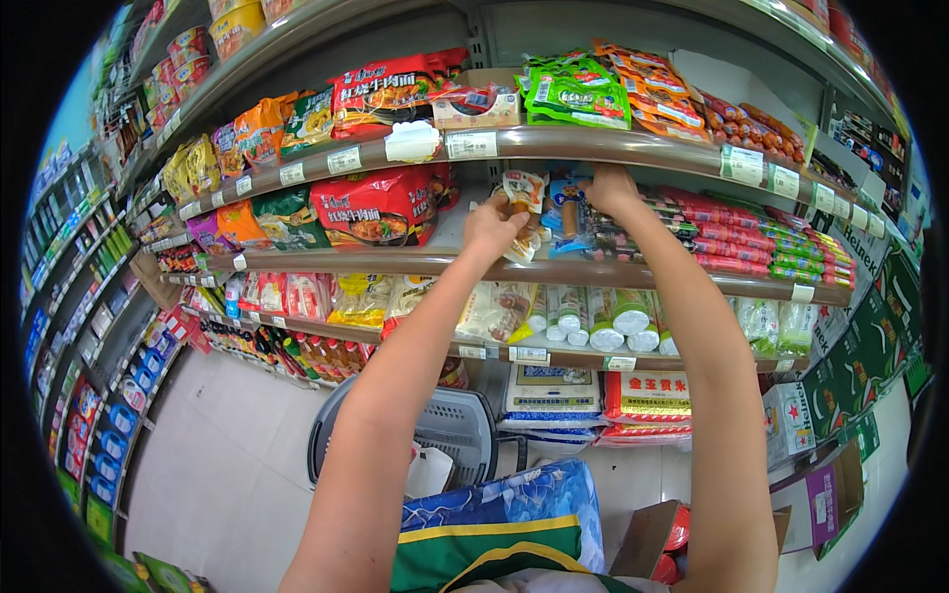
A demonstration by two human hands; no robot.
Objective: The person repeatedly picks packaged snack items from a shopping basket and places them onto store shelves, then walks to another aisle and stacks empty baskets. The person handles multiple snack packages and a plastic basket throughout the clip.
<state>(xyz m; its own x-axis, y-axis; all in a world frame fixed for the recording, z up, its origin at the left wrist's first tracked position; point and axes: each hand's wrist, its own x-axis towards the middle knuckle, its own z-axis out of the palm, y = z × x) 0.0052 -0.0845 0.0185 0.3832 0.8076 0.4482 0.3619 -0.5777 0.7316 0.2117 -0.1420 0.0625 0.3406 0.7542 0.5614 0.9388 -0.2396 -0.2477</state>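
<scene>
My left hand is closed around the side of a white and orange snack packet, which stands at the front edge of the middle shelf. My right hand reaches deeper into that shelf, its fingers at the edge of a blue snack packet; the fingertips are partly hidden, so its grip is unclear. To the right lie stacks of pink-wrapped sausages. Left of my hands is a red instant noodle multipack.
The brown upper shelf edge runs just above my hands. Below are bagged noodles and rice sacks. A grey shopping basket stands on the floor, with an open cardboard box to the lower right.
</scene>
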